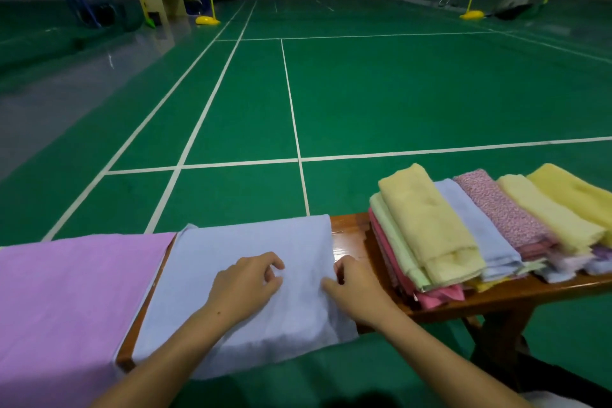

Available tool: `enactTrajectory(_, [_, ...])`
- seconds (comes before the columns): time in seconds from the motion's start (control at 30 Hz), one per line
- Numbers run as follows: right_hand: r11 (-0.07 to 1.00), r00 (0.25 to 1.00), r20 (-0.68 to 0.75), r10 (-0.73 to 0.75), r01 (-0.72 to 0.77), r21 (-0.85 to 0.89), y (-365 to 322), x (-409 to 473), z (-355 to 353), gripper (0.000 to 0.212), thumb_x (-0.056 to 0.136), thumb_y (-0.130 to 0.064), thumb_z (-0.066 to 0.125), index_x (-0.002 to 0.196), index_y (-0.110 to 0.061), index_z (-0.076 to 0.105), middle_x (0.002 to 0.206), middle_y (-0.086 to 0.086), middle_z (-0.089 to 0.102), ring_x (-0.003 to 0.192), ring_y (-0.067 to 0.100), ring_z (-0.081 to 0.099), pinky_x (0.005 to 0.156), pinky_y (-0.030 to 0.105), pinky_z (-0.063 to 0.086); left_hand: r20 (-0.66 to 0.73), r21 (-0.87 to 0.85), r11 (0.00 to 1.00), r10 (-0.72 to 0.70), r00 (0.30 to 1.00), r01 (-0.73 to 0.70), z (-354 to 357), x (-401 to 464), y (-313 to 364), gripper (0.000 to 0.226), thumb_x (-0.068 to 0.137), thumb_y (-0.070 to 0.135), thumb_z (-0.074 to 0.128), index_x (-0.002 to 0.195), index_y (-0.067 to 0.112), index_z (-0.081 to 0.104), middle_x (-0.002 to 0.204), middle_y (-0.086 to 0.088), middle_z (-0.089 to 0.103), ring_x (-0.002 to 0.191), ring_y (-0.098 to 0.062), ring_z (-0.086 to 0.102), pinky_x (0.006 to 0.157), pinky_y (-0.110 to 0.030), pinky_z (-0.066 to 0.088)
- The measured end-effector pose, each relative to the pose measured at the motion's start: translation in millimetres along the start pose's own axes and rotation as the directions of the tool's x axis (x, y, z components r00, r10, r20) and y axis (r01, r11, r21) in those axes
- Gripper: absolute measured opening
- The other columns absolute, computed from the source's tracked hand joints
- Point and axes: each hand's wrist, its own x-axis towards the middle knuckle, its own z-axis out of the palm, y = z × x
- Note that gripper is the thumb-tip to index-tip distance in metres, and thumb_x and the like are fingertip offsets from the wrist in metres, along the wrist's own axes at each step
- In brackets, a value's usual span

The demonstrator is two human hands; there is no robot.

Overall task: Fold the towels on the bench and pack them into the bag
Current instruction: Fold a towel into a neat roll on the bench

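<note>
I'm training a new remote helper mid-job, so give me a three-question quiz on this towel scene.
1. True or false: both hands rest on the blue towel.
2. What lies left of it? A) purple cloth B) yellow towel C) a bag
3. Fill in: the folded stack sits on the person's ____ side of the bench.

Key: 1 true: left hand and right hand are on it. 2 A, purple cloth. 3 right.

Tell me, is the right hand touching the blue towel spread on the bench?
Touching. The head view shows the right hand pinching the right edge of the blue towel.
</note>
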Motion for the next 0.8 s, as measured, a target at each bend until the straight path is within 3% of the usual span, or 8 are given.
enactTrajectory(0.1, [0.988,0.995,-0.05,-0.088,0.094,0.126,-7,-3,11,0.019,0.096,-0.024,0.069,0.099,-0.025,0.051,0.093,-0.006,0.063,0.077,0.006,0.055,0.072,0.029,0.048,-0.072,0.18,0.982,0.075,0.995,-0.061,-2,10,14,0.028,0.103,0.048,0.051,0.131,0.046,0.054,0.1,0.021,0.068,0.097,-0.006,0.065,0.075,-0.032,0.05])
enactTrajectory(0.2, [0.973,0.985,0.001,-0.174,0.172,0.155,-10,-5,20,0.032,0.095,-0.024,0.069,0.117,-0.032,0.047,0.106,-0.016,0.06,0.091,0.001,0.06,0.08,0.023,0.051,-0.015,0.124,0.982,0.146,0.989,-0.143,-8,17,22,0.044,0.103,0.049,0.054,0.143,0.054,0.036,0.11,0.025,0.069,0.101,-0.009,0.068,0.079,-0.034,0.054])
enactTrajectory(0.27, [0.964,0.975,0.01,-0.221,0.216,0.157,-11,-3,23,0.037,0.095,-0.024,0.068,0.117,-0.038,0.042,0.107,-0.015,0.059,0.092,0.004,0.062,0.085,0.03,0.055,0.073,0.049,0.982,0.179,0.981,-0.183,-14,20,22,0.054,0.103,0.045,0.055,0.145,0.063,0.026,0.113,0.026,0.068,0.097,-0.01,0.068,0.082,-0.038,0.057])
enactTrajectory(0.33, [0.956,0.966,0.012,-0.257,0.253,0.149,-11,-1,24,0.038,0.093,-0.026,0.068,0.114,-0.042,0.041,0.106,-0.015,0.06,0.087,0.006,0.062,0.082,0.034,0.056,0.115,0.08,0.975,0.197,0.974,-0.207,-17,24,21,0.057,0.106,0.04,0.051,0.146,0.068,0.022,0.115,0.023,0.069,0.097,-0.012,0.067,0.08,-0.036,0.056])
enactTrajectory(0.5, [0.938,0.945,0.032,-0.324,0.317,0.142,-15,2,24,0.04,0.091,-0.026,0.07,0.113,-0.04,0.039,0.108,-0.016,0.059,0.084,0.001,0.059,0.072,0.02,0.047,0.205,0.122,0.962,0.217,0.954,-0.245,-23,30,19,0.037,0.11,0.031,0.045,0.14,0.053,0.046,0.125,0.015,0.067,0.095,-0.013,0.057,0.07,-0.027,0.042])
enactTrajectory(0.6, [0.928,0.933,0.07,-0.354,0.341,0.148,-17,-3,22,0.045,0.092,-0.026,0.072,0.117,-0.04,0.038,0.118,-0.014,0.061,0.084,-0.002,0.058,0.073,0.016,0.045,0.235,0.09,0.965,0.221,0.947,-0.247,-24,29,14,0.02,0.109,0.034,0.051,0.119,0.05,0.056,0.108,0.02,0.066,0.088,-0.008,0.056,0.064,-0.02,0.036])
enactTrajectory(0.8, [0.922,0.936,0.174,-0.304,0.243,0.301,-13,-9,12,0.063,0.089,-0.026,0.078,0.139,-0.037,0.041,0.11,-0.006,0.069,0.092,0.004,0.065,0.078,0.021,0.049,0.071,0.115,0.981,0.147,0.987,-0.154,-30,29,4,0.011,0.096,0.047,0.068,0.106,0.047,0.073,0.103,0.024,0.07,0.086,-0.004,0.065,0.067,-0.024,0.045])
